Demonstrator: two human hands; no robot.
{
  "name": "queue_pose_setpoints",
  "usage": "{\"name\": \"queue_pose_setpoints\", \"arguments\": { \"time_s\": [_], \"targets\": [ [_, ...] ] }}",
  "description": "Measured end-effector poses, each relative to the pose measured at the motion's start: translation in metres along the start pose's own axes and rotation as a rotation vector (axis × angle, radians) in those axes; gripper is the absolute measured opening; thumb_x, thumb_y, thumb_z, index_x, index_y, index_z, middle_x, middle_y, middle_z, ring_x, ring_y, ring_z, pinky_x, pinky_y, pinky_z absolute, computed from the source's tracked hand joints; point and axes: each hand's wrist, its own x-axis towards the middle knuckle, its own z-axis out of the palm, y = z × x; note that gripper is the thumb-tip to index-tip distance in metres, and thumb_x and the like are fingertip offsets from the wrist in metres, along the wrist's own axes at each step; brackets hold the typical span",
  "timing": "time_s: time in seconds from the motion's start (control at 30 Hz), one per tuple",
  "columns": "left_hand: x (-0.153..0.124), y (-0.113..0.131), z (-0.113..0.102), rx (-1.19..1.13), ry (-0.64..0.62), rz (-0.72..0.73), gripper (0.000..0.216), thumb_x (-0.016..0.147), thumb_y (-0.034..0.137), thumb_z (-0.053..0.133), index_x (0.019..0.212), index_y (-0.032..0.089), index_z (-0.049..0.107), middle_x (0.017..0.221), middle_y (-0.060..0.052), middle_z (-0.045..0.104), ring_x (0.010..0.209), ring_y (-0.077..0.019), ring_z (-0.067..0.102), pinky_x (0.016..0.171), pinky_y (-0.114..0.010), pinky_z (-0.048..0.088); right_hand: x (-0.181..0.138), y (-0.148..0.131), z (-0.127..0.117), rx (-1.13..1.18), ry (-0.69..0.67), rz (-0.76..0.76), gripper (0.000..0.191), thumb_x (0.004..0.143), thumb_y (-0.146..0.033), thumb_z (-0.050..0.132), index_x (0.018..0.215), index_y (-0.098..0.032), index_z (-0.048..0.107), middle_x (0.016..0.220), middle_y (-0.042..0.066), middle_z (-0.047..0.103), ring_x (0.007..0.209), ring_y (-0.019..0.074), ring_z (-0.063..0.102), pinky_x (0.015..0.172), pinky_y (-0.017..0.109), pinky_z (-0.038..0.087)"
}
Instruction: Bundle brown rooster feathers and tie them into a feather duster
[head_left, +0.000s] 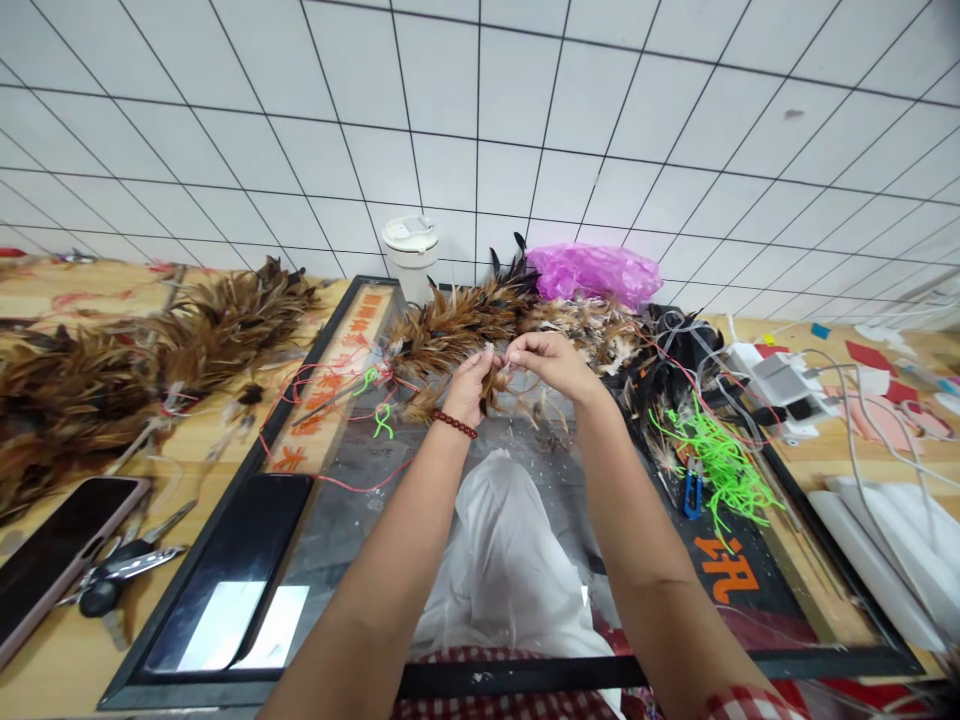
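In the middle of the head view, my left hand [472, 385], with a dark red bead bracelet [455, 424] on its wrist, pinches a small brown feather [492, 388]. Close against it on the right, my right hand [551, 360] has thumb and forefinger pressed together; whatever is between those fingertips is too small to make out. Just behind both hands lies a thick bundle of brown feathers [457, 315]. Paler brown-and-white feathers [592, 325] are heaped to its right, with black feathers [679, 350] further right.
A black-framed glass panel [247, 440] lies on the wooden table. On it are a phone [259, 560], bright green strings [724, 465] and blue snips [693, 490]. A white lidded cup [412, 255] and pink plastic bag [596, 272] stand behind. More feather bundles [225, 320] lie left; chargers [780, 385] sit right.
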Motion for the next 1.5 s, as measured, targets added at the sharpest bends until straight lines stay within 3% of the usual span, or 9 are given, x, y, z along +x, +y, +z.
{"name": "queue_pose_setpoints", "arguments": {
  "time_s": [0.3, 0.57, 0.67, 0.8, 0.93, 1.03, 1.17, 1.37, 1.5],
  "targets": [
    [-0.001, -0.003, 0.001, 0.172, -0.070, 0.029, 0.035, 0.063, 0.044, 0.075, 0.073, 0.012, 0.063, 0.056, -0.002, 0.063, 0.051, -0.0121, 0.058, 0.054, -0.024, 0.045, 0.003, 0.010, 0.002, -0.436, 0.218, -0.075, 0.014, 0.076, -0.026, 0.058, 0.073, -0.017, 0.068, 0.072, 0.001, 0.065, 0.069, 0.0127, 0.057, 0.070, 0.025, 0.043],
    [-0.003, -0.002, 0.001, 0.158, -0.156, 0.062, 0.033, 0.067, 0.044, 0.073, 0.069, 0.013, 0.061, 0.048, 0.004, 0.046, 0.057, -0.0118, 0.058, 0.055, -0.021, 0.043, 0.004, 0.011, -0.001, -0.278, 0.326, 0.009, 0.019, 0.073, -0.032, 0.063, 0.079, -0.015, 0.068, 0.074, 0.002, 0.066, 0.067, 0.0119, 0.056, 0.066, 0.025, 0.043],
    [-0.005, 0.000, 0.002, 0.142, -0.170, 0.054, 0.033, 0.068, 0.043, 0.073, 0.069, 0.013, 0.060, 0.048, 0.004, 0.045, 0.058, -0.0115, 0.058, 0.057, -0.021, 0.044, 0.003, 0.009, -0.002, -0.117, 0.231, 0.033, 0.026, 0.073, -0.038, 0.064, 0.087, -0.016, 0.068, 0.081, 0.002, 0.067, 0.070, 0.0121, 0.058, 0.066, 0.025, 0.047],
    [-0.007, 0.000, 0.004, 0.146, -0.224, 0.043, 0.031, 0.067, 0.041, 0.074, 0.069, 0.013, 0.061, 0.049, 0.003, 0.047, 0.058, -0.0118, 0.058, 0.059, -0.023, 0.045, 0.000, 0.006, 0.002, 0.076, 0.041, 0.073, 0.030, 0.071, -0.045, 0.067, 0.082, -0.017, 0.063, 0.063, -0.001, 0.060, 0.055, 0.0114, 0.057, 0.054, 0.025, 0.048],
    [-0.007, -0.002, 0.005, 0.145, -0.222, 0.006, 0.031, 0.068, 0.041, 0.073, 0.074, 0.012, 0.063, 0.052, 0.002, 0.052, 0.057, -0.0115, 0.058, 0.061, -0.024, 0.047, 0.001, 0.011, 0.006, 0.084, 0.076, 0.103, 0.031, 0.069, -0.047, 0.068, 0.073, -0.017, 0.058, 0.056, -0.003, 0.055, 0.048, 0.0114, 0.055, 0.048, 0.025, 0.047],
    [-0.004, -0.003, 0.003, 0.141, -0.180, 0.054, 0.030, 0.068, 0.040, 0.074, 0.069, 0.013, 0.061, 0.049, 0.004, 0.047, 0.055, -0.0102, 0.057, 0.058, -0.022, 0.045, 0.006, 0.018, 0.003, -0.041, 0.137, 0.076, 0.024, 0.073, -0.040, 0.063, 0.074, -0.016, 0.062, 0.062, 0.000, 0.061, 0.054, 0.0123, 0.057, 0.056, 0.026, 0.048],
    [0.000, -0.001, 0.000, 0.050, -0.065, 0.116, 0.032, 0.067, 0.042, 0.073, 0.067, 0.015, 0.057, 0.051, 0.004, 0.049, 0.058, -0.0104, 0.059, 0.058, -0.021, 0.047, 0.007, 0.027, -0.006, -0.507, 0.264, 0.134, 0.009, 0.072, -0.022, 0.060, 0.075, -0.017, 0.068, 0.073, 0.003, 0.067, 0.071, 0.0158, 0.060, 0.072, 0.029, 0.046],
    [-0.002, 0.003, 0.003, 0.022, 0.014, 0.115, 0.033, 0.068, 0.043, 0.073, 0.068, 0.015, 0.056, 0.062, 0.001, 0.057, 0.065, -0.0122, 0.063, 0.062, -0.023, 0.050, -0.002, 0.036, -0.001, -1.010, 0.169, 0.362, 0.030, 0.079, -0.019, 0.055, 0.106, -0.025, 0.066, 0.109, 0.012, 0.063, 0.097, 0.0260, 0.060, 0.079, 0.035, 0.044],
    [-0.002, 0.003, 0.004, 0.061, 0.023, 0.115, 0.031, 0.069, 0.042, 0.072, 0.068, 0.015, 0.057, 0.063, 0.001, 0.059, 0.062, -0.0116, 0.063, 0.058, -0.022, 0.048, -0.001, 0.035, -0.002, -1.041, 0.172, 0.382, 0.017, 0.080, -0.018, 0.052, 0.088, -0.019, 0.067, 0.101, 0.014, 0.062, 0.093, 0.0254, 0.060, 0.078, 0.036, 0.043]
  ]
}}
